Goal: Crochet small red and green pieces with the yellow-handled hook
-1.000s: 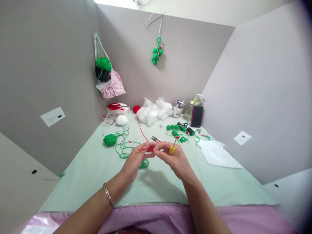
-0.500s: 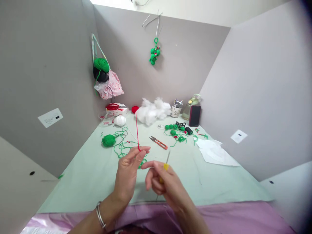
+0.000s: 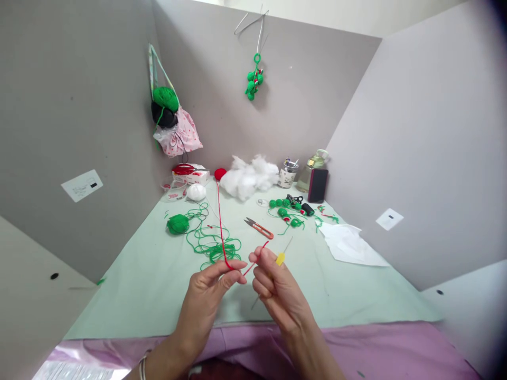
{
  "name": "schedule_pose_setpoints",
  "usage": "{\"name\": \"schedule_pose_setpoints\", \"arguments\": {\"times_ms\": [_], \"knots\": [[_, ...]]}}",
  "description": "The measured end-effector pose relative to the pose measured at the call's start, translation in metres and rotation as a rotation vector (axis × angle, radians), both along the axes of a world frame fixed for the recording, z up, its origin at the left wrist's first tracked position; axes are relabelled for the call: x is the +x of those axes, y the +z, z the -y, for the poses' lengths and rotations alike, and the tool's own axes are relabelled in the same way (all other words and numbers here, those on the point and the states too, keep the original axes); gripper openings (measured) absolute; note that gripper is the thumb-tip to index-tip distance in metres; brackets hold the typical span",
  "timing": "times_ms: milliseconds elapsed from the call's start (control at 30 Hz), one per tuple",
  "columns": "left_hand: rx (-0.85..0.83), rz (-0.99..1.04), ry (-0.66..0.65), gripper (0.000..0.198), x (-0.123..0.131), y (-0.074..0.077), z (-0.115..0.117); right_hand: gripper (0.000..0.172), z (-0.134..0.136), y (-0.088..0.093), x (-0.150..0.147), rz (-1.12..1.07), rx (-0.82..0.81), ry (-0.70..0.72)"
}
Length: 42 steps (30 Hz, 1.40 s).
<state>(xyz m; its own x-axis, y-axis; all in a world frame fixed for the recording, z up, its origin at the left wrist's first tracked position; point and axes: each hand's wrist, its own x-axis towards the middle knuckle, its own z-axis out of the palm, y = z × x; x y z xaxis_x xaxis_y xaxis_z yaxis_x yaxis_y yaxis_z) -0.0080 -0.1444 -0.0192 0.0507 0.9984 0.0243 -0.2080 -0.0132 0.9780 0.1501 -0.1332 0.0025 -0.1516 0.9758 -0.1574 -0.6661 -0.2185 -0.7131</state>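
Observation:
My left hand (image 3: 208,295) pinches a strand of red yarn (image 3: 220,227) that runs back across the table to a red yarn ball (image 3: 220,173). My right hand (image 3: 277,290) is closed on a crochet hook with a yellow grip (image 3: 279,258) and also pinches the short free end of the red yarn (image 3: 257,256). Both hands hover close together above the pale green table cover (image 3: 158,274). Just beyond them lie red-handled thread snips (image 3: 259,228) and a loose tangle of green yarn (image 3: 209,245).
A green yarn ball (image 3: 178,224), white stuffing (image 3: 247,177), small green crocheted balls (image 3: 287,211), a cup of tools (image 3: 285,177), a bottle (image 3: 311,174), a dark phone (image 3: 318,186) and white paper (image 3: 348,244) lie around. A bag (image 3: 174,132) and a green ornament (image 3: 253,82) hang on the grey walls.
Both hands drew back toward me and then came together again. The right hand now pinches the yarn's free end beside the left hand's grip; the snips lie uncovered.

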Motion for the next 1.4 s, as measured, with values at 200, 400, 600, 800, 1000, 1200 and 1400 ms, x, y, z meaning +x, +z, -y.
{"name": "schedule_pose_setpoints", "arguments": {"times_ms": [200, 400, 600, 800, 1000, 1200, 1400], "knots": [[0.155, -0.019, -0.010, 0.018, -0.008, 0.020, 0.004, 0.039, 0.008, 0.006, 0.004, 0.324, 0.118, 0.186], [0.326, -0.167, -0.075, 0.019, -0.004, 0.027, -0.007, 0.035, 0.012, 0.006, 0.002, 0.519, 0.244, 0.309], [0.258, -0.178, -0.038, 0.017, -0.006, 0.023, -0.017, 0.033, 0.009, -0.003, 0.005, 0.525, 0.176, 0.215], [0.211, -0.213, -0.075, 0.009, -0.009, 0.019, -0.008, 0.035, 0.007, -0.004, 0.007, 0.544, 0.161, 0.028], [0.288, -0.236, 0.033, 0.005, -0.009, 0.015, -0.009, 0.032, 0.012, 0.002, -0.003, 0.618, 0.253, -0.075], [0.281, -0.233, 0.038, 0.004, -0.010, 0.015, -0.008, 0.024, 0.012, 0.001, -0.006, 0.623, 0.292, -0.154], [0.299, -0.220, 0.060, 0.004, -0.009, 0.014, -0.010, 0.016, 0.012, -0.004, -0.008, 0.617, 0.319, -0.185]]}}
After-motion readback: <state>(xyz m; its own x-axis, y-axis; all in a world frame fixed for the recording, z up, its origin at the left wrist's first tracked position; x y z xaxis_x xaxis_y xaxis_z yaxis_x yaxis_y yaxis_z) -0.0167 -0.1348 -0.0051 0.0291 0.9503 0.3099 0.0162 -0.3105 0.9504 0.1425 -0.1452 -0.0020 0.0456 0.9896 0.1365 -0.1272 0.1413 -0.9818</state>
